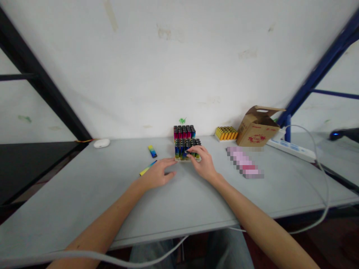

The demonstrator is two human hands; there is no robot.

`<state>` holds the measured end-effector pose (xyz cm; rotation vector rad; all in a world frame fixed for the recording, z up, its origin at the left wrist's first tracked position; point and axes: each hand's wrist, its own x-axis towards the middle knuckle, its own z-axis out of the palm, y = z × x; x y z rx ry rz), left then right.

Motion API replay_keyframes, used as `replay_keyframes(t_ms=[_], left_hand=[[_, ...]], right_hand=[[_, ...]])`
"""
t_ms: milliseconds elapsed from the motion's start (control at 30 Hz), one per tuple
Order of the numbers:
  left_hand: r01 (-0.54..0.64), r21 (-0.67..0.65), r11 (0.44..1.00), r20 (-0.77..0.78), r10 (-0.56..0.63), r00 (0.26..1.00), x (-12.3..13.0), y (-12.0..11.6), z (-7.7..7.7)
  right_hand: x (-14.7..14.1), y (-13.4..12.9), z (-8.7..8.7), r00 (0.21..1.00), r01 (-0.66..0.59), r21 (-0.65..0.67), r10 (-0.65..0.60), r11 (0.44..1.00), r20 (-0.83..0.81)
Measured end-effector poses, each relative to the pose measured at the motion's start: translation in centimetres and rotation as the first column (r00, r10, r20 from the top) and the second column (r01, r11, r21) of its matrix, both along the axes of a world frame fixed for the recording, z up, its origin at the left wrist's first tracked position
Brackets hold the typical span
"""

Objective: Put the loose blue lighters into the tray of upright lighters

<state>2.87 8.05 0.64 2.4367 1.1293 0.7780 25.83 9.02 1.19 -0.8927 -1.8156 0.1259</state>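
A tray of blue-and-yellow lighters [183,148] stands mid-table, with a tray of pink lighters [184,132] right behind it. My right hand [203,163] reaches into the front tray, its fingertips pinching a lighter at the near right corner. My left hand [158,173] lies flat on the grey table [84,194] just left of that tray, fingers apart and holding nothing. A loose blue-and-yellow lighter [152,151] lies farther left, and a yellow-and-blue one [147,168] lies beside my left hand.
A tray of yellow lighters [226,133] and an open cardboard box [258,129] stand at the back right. A white power strip [291,148] with cable, a pixelated pink patch [245,162] and a small white case [101,143] also lie on the table. A white wall rises behind.
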Motion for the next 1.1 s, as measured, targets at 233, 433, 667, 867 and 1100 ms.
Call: replay_keyframes(t_ms=[233,433,667,867,1100], left_hand=[[-0.007,0.027,1.000,-0.030,0.007,1.000,0.0,-0.2,-0.1],[-0.005,0.036,0.999,-0.068,0.007,0.998,0.1,-0.2,0.0],[-0.037,0.048,0.998,-0.095,0.041,0.995,-0.2,0.0,0.9],[-0.064,0.078,0.995,-0.213,0.080,0.974,-0.1,0.0,1.0],[-0.063,0.090,0.994,-0.244,0.084,0.966,0.2,0.3,0.8]], right_hand=[[-0.2,0.2,-0.4,0.999,-0.023,-0.022,0.022,0.999,-0.047],[-1.0,0.5,-0.7,0.999,-0.036,-0.037,0.035,0.999,-0.029],[-1.8,0.6,-0.4,0.993,-0.008,-0.003,0.008,1.000,0.114],[-2.2,0.6,0.4,0.963,0.046,0.088,-0.067,0.995,0.260],[-2.0,0.2,0.7,0.885,0.118,0.153,-0.174,0.981,0.431]])
